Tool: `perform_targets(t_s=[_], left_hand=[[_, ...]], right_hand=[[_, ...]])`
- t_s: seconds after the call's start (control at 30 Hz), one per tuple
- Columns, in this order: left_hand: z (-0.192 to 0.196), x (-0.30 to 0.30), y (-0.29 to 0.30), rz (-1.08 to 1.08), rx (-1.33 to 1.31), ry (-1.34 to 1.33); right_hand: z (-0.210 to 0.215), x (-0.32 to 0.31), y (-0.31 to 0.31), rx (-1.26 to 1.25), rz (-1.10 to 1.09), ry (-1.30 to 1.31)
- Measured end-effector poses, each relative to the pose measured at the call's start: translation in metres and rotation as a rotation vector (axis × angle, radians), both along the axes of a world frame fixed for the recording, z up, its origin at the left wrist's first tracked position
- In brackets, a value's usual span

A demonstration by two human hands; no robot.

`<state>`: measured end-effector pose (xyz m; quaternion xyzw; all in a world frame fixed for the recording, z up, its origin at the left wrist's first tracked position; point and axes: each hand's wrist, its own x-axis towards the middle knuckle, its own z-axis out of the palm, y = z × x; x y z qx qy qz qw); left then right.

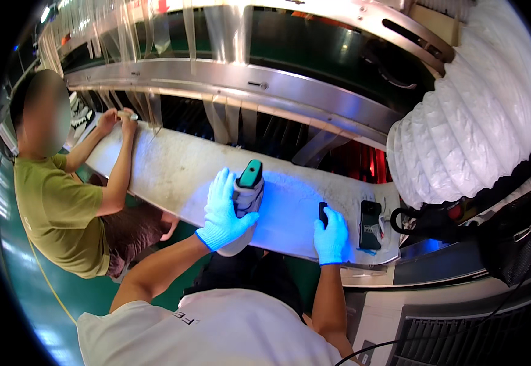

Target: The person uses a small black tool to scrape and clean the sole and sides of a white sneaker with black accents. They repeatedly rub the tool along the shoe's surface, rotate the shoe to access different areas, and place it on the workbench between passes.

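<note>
My left hand (pixel 224 210), in a glove that glows pale blue, is around a light-coloured shoe (pixel 248 196). Its fingers lie along one side and the thumb reaches across. A green shoe last (pixel 252 173) fills the shoe's opening, and the lower part of the shoe hangs over the near edge of the bench. Further right, my gloved right hand (pixel 331 236) is closed on a small black flashlight (pixel 323 212), its lower part hidden by the fingers. Blue light falls on the gloves, the shoe and the bench between them.
The worn pale bench (pixel 174 160) runs along a metal-railed machine (pixel 314 100) hung with clear plastic strips. A dark phone (pixel 370 224) lies at the bench's right end. Beyond is a white ribbed duct (pixel 460 128) above a black bag (pixel 512 235). A co-worker (pixel 64 207) sits at left, handling something small.
</note>
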<state>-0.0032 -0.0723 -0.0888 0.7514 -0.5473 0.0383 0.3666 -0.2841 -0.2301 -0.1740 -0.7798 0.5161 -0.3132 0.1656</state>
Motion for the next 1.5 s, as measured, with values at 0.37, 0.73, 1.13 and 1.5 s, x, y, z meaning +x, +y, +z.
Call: perform_targets(t_s=[0.37, 0.73, 1.13, 1.5], left_hand=[[0.217, -0.086, -0.309, -0.557, -0.416, -0.199], [0.232, -0.105, -0.456, -0.437, -0.125, -0.534], [0.113, -0.022, -0.039, -0.834, -0.313, -0.688], [0.059, -0.003, 0.013, -0.274, -0.236, -0.099]], right_hand=[[-0.016, -0.007, -0.053, -0.132, -0.142, -0.042], [-0.005, -0.001, -0.056, -0.12, -0.083, -0.085], [-0.002, -0.004, -0.045, -0.373, -0.181, -0.192], [0.032, -0.016, 0.098, -0.254, 0.233, -0.302]])
